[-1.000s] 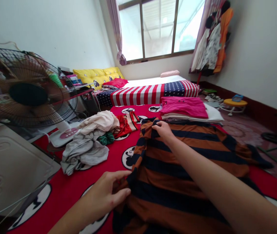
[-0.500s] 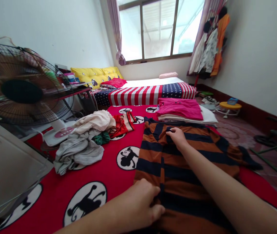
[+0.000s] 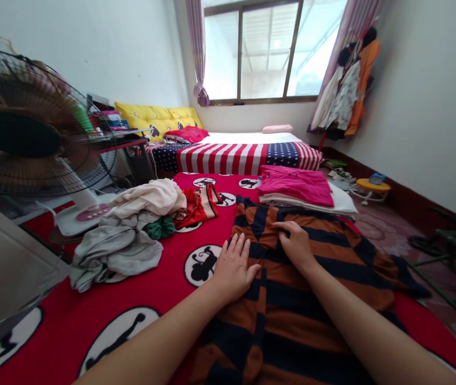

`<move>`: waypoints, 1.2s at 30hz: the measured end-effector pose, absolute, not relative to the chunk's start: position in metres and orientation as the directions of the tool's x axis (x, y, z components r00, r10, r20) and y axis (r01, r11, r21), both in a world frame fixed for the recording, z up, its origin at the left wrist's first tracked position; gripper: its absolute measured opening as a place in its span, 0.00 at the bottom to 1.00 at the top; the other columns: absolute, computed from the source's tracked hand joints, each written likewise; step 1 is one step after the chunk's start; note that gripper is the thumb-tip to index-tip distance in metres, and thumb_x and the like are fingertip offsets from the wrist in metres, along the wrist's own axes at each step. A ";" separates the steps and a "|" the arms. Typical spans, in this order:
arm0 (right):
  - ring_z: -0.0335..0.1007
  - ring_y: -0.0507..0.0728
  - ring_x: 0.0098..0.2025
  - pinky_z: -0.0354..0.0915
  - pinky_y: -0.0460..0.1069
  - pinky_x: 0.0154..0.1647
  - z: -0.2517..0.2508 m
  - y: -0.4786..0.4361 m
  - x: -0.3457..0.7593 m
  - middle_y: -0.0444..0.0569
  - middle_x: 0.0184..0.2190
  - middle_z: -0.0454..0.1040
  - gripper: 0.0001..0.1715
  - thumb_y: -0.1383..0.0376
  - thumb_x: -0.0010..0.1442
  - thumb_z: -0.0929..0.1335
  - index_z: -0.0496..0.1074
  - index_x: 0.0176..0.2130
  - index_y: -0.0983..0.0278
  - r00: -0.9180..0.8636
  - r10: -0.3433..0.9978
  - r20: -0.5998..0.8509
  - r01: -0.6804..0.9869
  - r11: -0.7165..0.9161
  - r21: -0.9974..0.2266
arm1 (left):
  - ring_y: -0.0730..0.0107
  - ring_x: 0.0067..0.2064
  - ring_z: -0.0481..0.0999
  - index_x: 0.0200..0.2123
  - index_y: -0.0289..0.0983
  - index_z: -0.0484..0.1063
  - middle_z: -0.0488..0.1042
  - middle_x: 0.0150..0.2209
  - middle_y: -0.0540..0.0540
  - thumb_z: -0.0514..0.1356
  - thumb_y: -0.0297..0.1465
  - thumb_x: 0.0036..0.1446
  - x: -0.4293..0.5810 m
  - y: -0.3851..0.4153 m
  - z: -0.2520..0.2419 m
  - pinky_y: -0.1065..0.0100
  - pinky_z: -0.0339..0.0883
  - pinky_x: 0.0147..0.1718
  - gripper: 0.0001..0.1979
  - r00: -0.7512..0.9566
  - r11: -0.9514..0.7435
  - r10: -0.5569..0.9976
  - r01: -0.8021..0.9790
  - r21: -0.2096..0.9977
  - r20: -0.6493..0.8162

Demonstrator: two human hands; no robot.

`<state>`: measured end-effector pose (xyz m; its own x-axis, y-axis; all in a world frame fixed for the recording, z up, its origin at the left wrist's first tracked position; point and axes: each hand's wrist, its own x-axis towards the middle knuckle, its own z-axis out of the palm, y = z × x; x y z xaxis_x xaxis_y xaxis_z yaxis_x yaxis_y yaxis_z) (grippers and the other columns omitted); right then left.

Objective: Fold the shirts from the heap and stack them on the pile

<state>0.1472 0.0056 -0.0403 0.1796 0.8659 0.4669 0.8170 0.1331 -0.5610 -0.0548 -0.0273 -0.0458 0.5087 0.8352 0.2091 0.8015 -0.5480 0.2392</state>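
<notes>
A shirt with brown and navy stripes is spread on the red cloth with monkey prints. My left hand lies flat, fingers spread, on the shirt's left edge. Farther right, my right hand pinches the shirt's fabric near the collar end, its fingers bent together. One sleeve reaches out to the right. Behind the shirt sits a folded pink garment on top of folded white ones.
Crumpled grey clothes, a cream cloth, a green piece and a red garment lie at left. Beyond them stands a fan. A yellow stool and green metal frame are at right.
My left hand has moved forward from the shirt's lower part and opened flat on it. The shirt's near left part now spreads farther left. My right hand remains near the collar.
</notes>
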 end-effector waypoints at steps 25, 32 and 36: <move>0.74 0.62 0.39 0.61 0.52 0.37 -0.019 0.121 0.126 0.53 0.36 0.78 0.11 0.63 0.55 0.64 0.76 0.33 0.62 0.160 0.915 0.371 0.987 -0.153 -0.047 | 0.43 0.69 0.38 0.66 0.36 0.52 0.41 0.69 0.36 0.47 0.51 0.60 -0.055 -0.034 -0.057 0.40 0.38 0.63 0.37 0.418 -0.468 0.883 0.814 0.343 0.212; 0.73 0.62 0.43 0.63 0.52 0.41 -0.005 0.143 0.096 0.54 0.41 0.77 0.18 0.59 0.60 0.63 0.71 0.49 0.61 0.085 0.900 0.427 0.986 -0.015 -0.163 | 0.42 0.68 0.38 0.66 0.35 0.52 0.41 0.69 0.36 0.47 0.50 0.60 -0.055 -0.034 -0.056 0.40 0.38 0.63 0.37 0.425 -0.467 0.884 0.814 0.345 0.194; 0.73 0.61 0.44 0.64 0.49 0.40 -0.002 0.170 0.083 0.54 0.42 0.78 0.27 0.55 0.53 0.70 0.72 0.51 0.62 0.083 0.974 0.211 0.957 -0.019 -0.290 | 0.42 0.68 0.38 0.66 0.35 0.52 0.41 0.69 0.35 0.46 0.51 0.61 -0.055 -0.034 -0.057 0.39 0.38 0.63 0.37 0.426 -0.470 0.883 0.813 0.343 0.198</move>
<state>0.0831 0.1704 -0.0024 0.0831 0.9739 0.2113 0.9568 -0.0187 -0.2902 -0.0550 -0.0342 -0.0570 0.4264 0.8825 0.1983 0.8134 -0.4700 0.3427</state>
